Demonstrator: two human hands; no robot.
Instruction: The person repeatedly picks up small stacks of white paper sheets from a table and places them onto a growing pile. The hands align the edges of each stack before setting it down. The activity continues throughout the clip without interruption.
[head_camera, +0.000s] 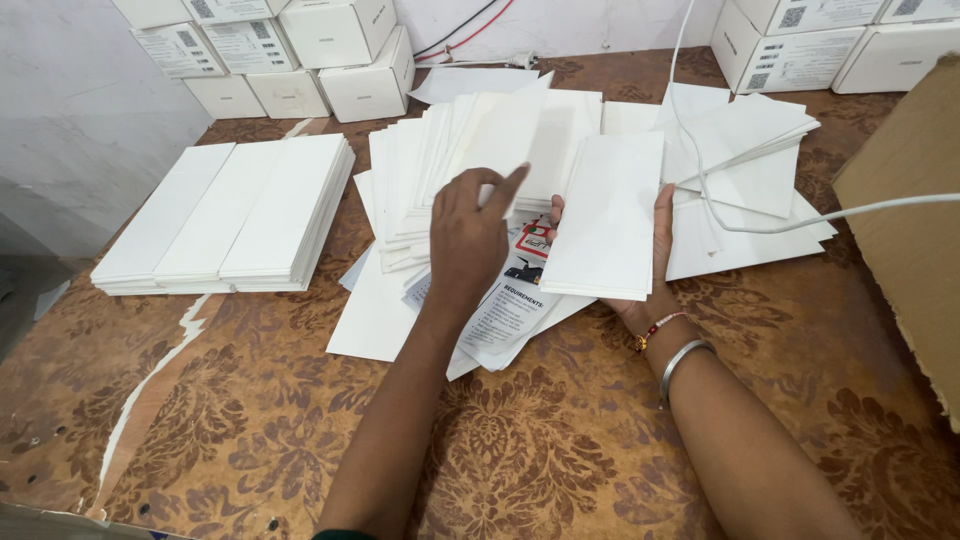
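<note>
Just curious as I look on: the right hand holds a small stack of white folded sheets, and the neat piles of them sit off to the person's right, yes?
Not quite. The head view shows the neat piles on the person's left. The right hand does hold a small white stack.

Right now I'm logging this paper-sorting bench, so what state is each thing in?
Left hand: open, fingers on the fanned sheets.
Right hand: holding a small stack of white sheets from beneath.
Fanned sheets: spread, overlapping, loose.
Neat piles: squared, three side by side.
Printed leaflet: flat, partly covered.
White boxes: closed, stacked.
White cable: slack, across the papers.
</note>
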